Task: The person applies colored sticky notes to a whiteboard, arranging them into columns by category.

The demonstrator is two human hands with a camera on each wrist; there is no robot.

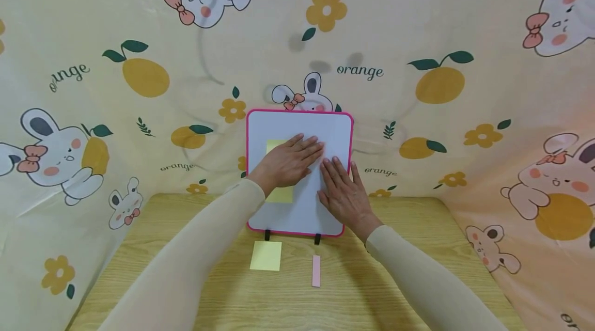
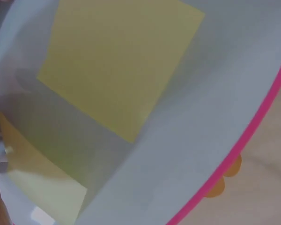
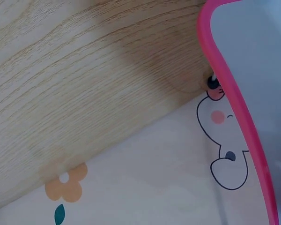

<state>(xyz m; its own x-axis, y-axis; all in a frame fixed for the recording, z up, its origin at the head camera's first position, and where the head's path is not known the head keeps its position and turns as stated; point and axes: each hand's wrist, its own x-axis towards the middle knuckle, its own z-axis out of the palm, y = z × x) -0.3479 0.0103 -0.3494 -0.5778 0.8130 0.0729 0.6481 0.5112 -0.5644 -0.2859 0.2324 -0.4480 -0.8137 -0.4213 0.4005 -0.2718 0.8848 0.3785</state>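
Note:
A whiteboard [image 1: 307, 217] with a pink rim stands upright on black feet. My left hand [image 1: 290, 161] lies across its middle with straight fingers, partly over two yellow sticky notes. The upper sticky note [image 1: 274, 145] shows only at its top; the lower sticky note [image 1: 280, 195] shows below the palm. Both also appear in the left wrist view, one sticky note [image 2: 117, 61] large and the other sticky note [image 2: 42, 173] at lower left. On the board's right side rests my right hand [image 1: 346, 194], its fingers extended and slightly spread. What lies beneath either palm is hidden.
On the wooden table [image 1: 223, 289] before the board lie a yellow sticky note [image 1: 266, 256] and a narrow pink paper strip [image 1: 316, 271]. A patterned cloth [image 1: 279, 36] with rabbits and oranges hangs behind and at both sides.

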